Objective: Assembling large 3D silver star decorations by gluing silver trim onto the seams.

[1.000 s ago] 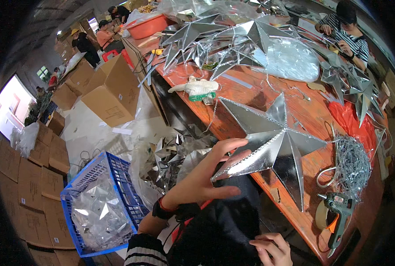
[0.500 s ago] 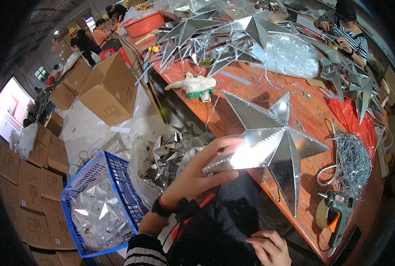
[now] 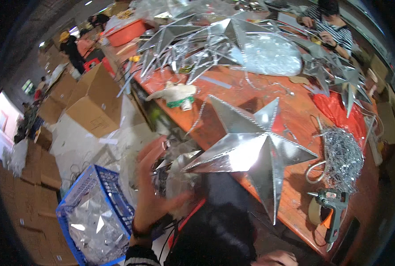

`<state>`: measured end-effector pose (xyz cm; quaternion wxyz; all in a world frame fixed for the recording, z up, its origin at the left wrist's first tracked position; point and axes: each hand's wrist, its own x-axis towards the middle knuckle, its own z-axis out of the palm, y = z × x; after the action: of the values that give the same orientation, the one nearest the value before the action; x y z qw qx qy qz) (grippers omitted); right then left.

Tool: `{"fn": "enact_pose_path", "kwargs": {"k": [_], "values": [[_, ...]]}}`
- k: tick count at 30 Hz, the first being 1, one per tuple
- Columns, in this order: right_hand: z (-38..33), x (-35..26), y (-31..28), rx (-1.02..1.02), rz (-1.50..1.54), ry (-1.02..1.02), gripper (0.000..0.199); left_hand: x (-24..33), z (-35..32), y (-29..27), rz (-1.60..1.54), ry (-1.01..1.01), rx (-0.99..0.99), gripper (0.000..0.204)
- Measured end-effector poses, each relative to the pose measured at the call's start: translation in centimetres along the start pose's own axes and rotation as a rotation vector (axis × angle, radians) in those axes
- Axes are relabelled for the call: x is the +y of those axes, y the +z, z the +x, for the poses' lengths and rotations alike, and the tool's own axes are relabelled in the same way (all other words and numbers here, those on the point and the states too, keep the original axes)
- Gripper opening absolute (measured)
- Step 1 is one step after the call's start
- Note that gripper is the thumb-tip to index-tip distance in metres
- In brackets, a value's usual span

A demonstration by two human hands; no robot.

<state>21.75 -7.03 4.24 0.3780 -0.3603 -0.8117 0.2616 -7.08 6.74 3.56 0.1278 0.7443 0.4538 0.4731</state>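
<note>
A large silver foil star [image 3: 250,153] lies on the orange-red tabletop [image 3: 290,195], its left and lower points jutting past the near edge. Off to the left of that star, my left hand [image 3: 155,190] is open with thumb and fingers spread, blurred by motion and touching nothing I can make out. Below it and behind it are loose silver pieces and clear plastic. My right hand [image 3: 275,258] is at the lower edge, mostly cut off, beside my dark clothing; its fingers are too hidden to read. A silver tinsel cord trails from the star's upper-left point.
Right side: a glue gun [image 3: 333,213], a tape roll [image 3: 314,214], a tangle of silver tinsel [image 3: 344,155] and red plastic [image 3: 339,113]. A white-and-green glove [image 3: 177,94] and more stars [image 3: 228,33] lie farther back. A blue crate [image 3: 117,195] and cartons [image 3: 95,104] stand left. Co-workers sit beyond.
My left hand has let go of the star's left point and moved left, its fingers spreading. My right hand has sunk toward the lower edge. The whole view has shifted slightly.
</note>
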Motion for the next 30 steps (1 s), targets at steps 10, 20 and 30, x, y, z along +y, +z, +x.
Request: {"fn": "enact_pose_path", "kwargs": {"k": [10,20,30], "values": [[-1.4,1.4,-3.4,0.783,-0.794,0.833,0.02,1.7,-2.5,6.1,-0.917,-0.23,-0.699,0.028],[-2.3,1.4,-5.8,0.59,-0.697,0.915,0.041,0.4,-2.1,11.5,-1.595,-0.694,-0.845,0.045],[-1.6,1.2,-1.1,1.177,-0.062,0.674,0.051,0.9,1.8,11.4,-1.22,-0.493,-0.921,0.054]]}}
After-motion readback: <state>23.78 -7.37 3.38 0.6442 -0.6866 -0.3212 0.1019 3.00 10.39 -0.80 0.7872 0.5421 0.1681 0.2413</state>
